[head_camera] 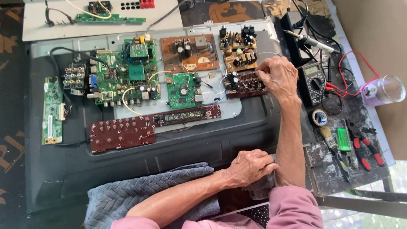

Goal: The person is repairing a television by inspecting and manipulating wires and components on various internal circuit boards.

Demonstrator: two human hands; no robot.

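The small dark circuit board [245,84] is lying on the grey metal chassis [237,108] of an opened flat-screen set, with its long axis running left to right across the view. The right hand [277,76] is sitting at the board's right end, fingers curled down and pinching at that edge; whether they are gripping a component or a thin white wire [268,54] is too small to tell. This hand is far nearer the board than the other, reaching up from below along an outstretched forearm, so the board is lying just to its left.

The left hand [250,166] is resting well below, loosely closed on the grey towel [140,193] at the set's lower edge.

Further out, a brown board [189,53] and a small power board [237,46] are lying above, a green board [183,90] to the left, and a long red button board [122,133] lower down.

On the worn desk [335,165] to the right, a multimeter [313,82], a roll of tape [319,117], red-handled pliers [366,148] and a soldering iron [309,41] are lying close by.
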